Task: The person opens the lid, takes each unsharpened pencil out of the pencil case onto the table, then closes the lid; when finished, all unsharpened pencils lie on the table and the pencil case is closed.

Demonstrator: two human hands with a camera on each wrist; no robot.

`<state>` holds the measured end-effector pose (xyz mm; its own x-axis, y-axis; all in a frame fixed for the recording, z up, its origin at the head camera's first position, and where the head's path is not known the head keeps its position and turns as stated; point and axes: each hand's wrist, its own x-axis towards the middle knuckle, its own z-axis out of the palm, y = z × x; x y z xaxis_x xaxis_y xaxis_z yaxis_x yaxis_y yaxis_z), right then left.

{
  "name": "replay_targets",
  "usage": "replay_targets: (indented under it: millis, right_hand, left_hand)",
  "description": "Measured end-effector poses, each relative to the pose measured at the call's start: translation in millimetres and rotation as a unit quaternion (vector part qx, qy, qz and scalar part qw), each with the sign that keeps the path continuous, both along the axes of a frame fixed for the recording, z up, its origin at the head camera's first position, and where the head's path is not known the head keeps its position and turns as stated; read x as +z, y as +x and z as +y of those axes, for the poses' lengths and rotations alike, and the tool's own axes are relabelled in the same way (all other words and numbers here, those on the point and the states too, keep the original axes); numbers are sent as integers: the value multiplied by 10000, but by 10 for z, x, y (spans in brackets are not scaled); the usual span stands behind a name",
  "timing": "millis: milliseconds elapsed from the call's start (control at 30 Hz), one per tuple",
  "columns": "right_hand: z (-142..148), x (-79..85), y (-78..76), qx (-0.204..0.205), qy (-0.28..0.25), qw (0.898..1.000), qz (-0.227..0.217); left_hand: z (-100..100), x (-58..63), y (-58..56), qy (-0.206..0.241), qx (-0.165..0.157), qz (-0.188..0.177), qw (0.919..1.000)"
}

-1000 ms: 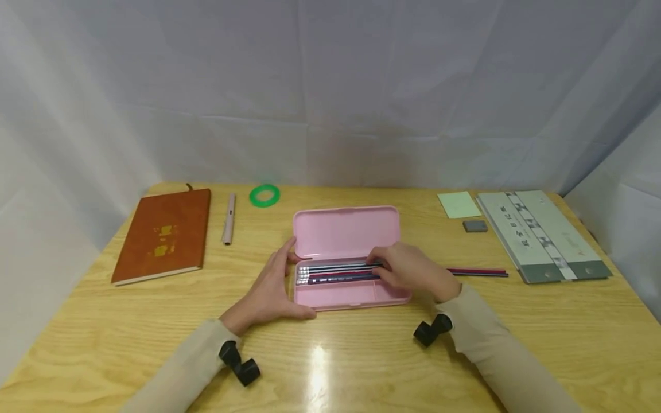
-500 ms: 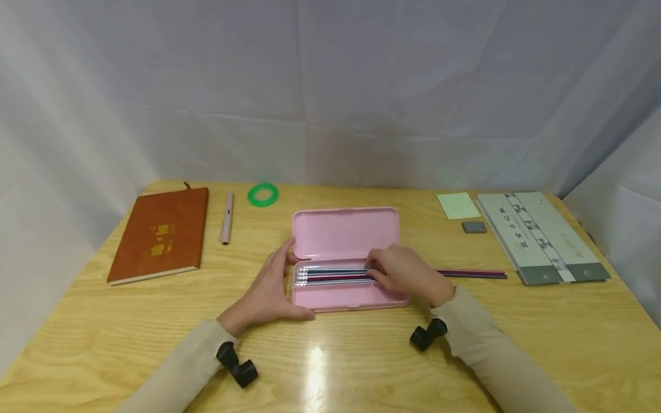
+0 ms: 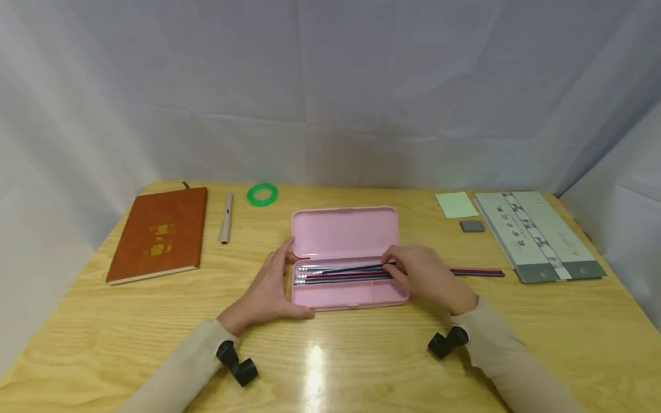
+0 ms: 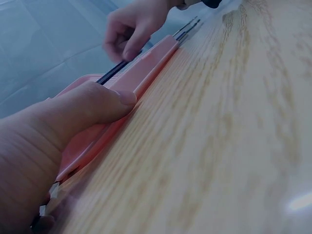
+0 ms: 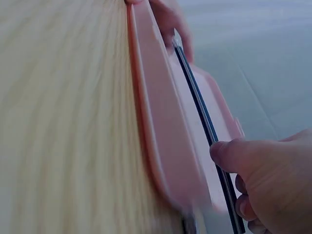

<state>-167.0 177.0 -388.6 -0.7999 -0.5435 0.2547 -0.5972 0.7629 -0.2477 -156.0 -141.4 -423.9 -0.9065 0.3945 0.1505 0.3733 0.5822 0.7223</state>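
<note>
While the left hand (image 3: 264,293) spreads wide at one edge of the pink case (image 3: 335,296), the right hand (image 3: 427,276) pinches a pencil (image 5: 201,108).

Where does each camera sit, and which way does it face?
Head: on the head, facing forward and down at the pink pencil case on the table; both sleeves, left hand and right hand show.
Left wrist: on that wrist, looking along the case; left hand near, right hand beyond.
Right wrist: on that wrist, looking along the case from its other end; right hand near, pinching a dark pencil, left hand beyond.
Shared: both wrist views show the case and both hands.
</note>
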Motion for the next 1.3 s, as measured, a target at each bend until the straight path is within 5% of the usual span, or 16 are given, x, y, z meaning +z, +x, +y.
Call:
replay_targets:
  millis: [267,533,900,1167,1300]
  right_hand:
    - [781,-115,270,-458,-614,9969,199]
    - [1365,-217,480,-904,-614,9936,285]
    - [1340,-249,419,-912,-450,9944,296]
    - [1261,-209,396,-1295,-37,9908,-383]
    - [1265,-218,392,-1280,-24,9912,-348]
  left_hand:
    - [-7,-6,-14,-27,-29,31,10000]
    - [-10,-6,-28,-33,-40,46,10000]
    - [-10,-9,-26,-14,-21,39,10000]
    - [-15,-1,-26,-23,-50,-22,10000]
    - [-16,2,-29,-1,-81,-69,9999]
